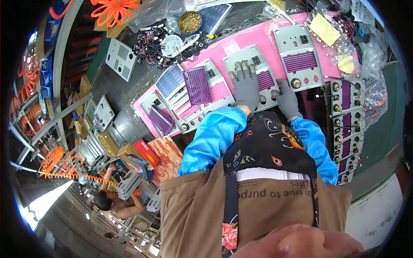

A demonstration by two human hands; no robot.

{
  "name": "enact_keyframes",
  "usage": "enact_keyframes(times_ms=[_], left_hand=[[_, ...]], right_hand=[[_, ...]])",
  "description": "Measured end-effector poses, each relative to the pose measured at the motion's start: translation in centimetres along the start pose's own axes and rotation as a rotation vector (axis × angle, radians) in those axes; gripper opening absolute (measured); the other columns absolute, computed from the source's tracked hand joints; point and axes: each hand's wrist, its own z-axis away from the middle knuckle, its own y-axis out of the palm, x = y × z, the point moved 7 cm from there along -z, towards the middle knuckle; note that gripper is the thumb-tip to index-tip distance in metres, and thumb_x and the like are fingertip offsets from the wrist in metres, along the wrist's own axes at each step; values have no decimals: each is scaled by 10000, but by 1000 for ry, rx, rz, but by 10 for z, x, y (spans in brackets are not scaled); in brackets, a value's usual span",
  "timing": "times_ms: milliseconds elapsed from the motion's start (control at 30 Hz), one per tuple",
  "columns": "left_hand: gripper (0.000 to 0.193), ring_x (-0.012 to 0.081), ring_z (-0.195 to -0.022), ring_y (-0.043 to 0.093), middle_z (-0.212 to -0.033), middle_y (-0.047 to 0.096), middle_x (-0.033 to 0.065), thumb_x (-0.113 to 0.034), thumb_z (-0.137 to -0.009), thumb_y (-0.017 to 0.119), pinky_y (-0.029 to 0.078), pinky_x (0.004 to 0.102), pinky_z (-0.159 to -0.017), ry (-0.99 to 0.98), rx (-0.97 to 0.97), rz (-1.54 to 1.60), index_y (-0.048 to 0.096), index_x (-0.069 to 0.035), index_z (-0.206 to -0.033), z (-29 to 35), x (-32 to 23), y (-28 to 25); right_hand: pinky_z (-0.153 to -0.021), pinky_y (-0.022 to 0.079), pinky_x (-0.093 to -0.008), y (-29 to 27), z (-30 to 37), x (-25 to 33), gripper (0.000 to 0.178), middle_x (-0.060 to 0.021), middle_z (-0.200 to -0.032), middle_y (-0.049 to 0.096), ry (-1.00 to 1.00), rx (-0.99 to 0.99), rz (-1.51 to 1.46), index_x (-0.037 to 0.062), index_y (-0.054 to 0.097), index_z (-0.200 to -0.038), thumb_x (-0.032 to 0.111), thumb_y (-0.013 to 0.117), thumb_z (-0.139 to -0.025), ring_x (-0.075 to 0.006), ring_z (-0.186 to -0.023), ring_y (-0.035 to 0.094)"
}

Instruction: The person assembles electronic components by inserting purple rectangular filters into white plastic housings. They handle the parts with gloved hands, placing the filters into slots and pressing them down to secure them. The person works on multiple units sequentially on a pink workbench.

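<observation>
Both my hands wear grey gloves and work at one light grey panel [241,55] on the pink bench cover. My left hand [246,84] lies over its left half with fingers stretched out and spread on the surface. A purple slotted grille [266,80] sits in the panel's window, partly hidden by that hand. At the panel's lower right corner, my right hand [287,101] has its fingers bent around the edge. A finished-looking panel [297,41] with a purple grille and a brass fitting lies to the right. Left of my hands, a loose purple grille [198,85] rests across another panel [221,92].
A second loose grille [161,120] lies at the bench's left end. Behind are a wire bundle [150,45] and a bowl of brass parts [190,22]. Several fitted panels [347,101] with wires line the right side. A red box [146,152] and a co-worker [118,204] are at left.
</observation>
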Motion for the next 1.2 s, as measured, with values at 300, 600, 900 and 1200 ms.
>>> enact_keyframes(times_ms=[300,600,900,1200], left_hand=[[1296,497,-1476,169,-1563,230,306,-530,-538,897,207,668,-1149,-23,40,-60,262,51,-1507,-3,-7,10],[1282,504,-1479,142,-1573,193,312,-482,-555,908,192,685,-1143,-7,38,-3,247,58,-1512,-2,-8,8],[1172,389,-1498,217,-1560,327,209,-389,-532,924,177,543,-1220,163,1,-26,364,16,-1480,37,56,-19],[1217,409,-1497,207,-1574,297,223,-469,-568,899,193,529,-1213,81,-35,80,317,34,-1511,32,62,-12]], right_hand=[[-806,505,-522,-7,-7,24,440,-259,-948,694,173,100,376,21,507,-1140,266,737,-856,-454,-924,674],[-742,520,-520,1,-15,24,368,-252,-864,695,41,82,480,-25,514,-1061,197,719,-851,-438,-857,693],[-669,526,-446,9,2,95,525,-98,-979,601,-494,-226,853,83,559,-1108,280,832,-705,-297,-920,619],[-710,510,-488,52,-10,80,228,-143,-846,698,-422,122,622,84,679,-882,255,768,-761,-355,-823,695]])
